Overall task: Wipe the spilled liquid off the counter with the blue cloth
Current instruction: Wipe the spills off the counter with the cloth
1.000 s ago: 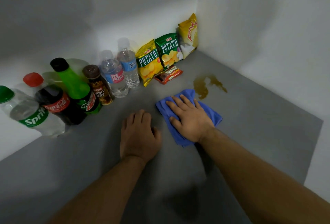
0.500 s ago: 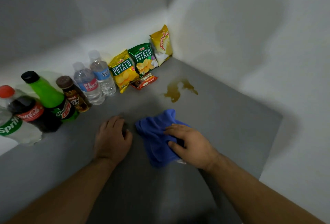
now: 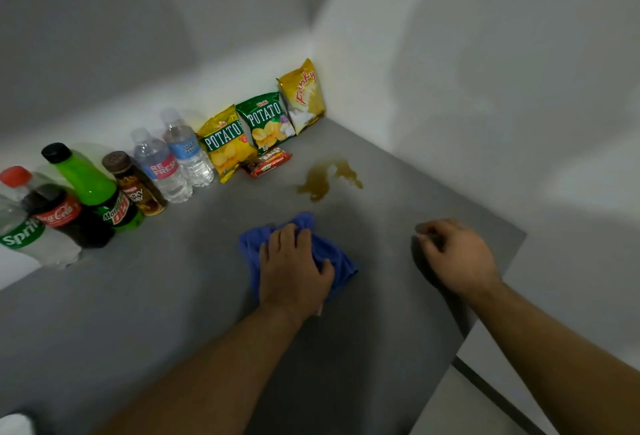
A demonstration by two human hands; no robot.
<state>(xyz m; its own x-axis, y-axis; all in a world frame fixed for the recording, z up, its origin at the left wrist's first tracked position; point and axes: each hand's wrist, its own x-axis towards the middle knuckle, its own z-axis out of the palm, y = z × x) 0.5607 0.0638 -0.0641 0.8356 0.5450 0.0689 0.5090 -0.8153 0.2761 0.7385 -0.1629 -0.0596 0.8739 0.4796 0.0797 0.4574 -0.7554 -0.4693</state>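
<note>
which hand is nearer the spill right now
Left. The left hand lies on the blue cloth, just in front of the spill. The right hand is curled, farther off to the spill's right near the counter edge.

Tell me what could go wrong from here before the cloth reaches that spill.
1. The spill lies close to the snack bar and chip bags; a wide sweep could smear liquid onto them.
2. The cloth is bunched under the left hand, so it may push the puddle toward the wall rather than soak it up.
3. The right hand rests near the counter edge, where liquid could be driven off.
</note>
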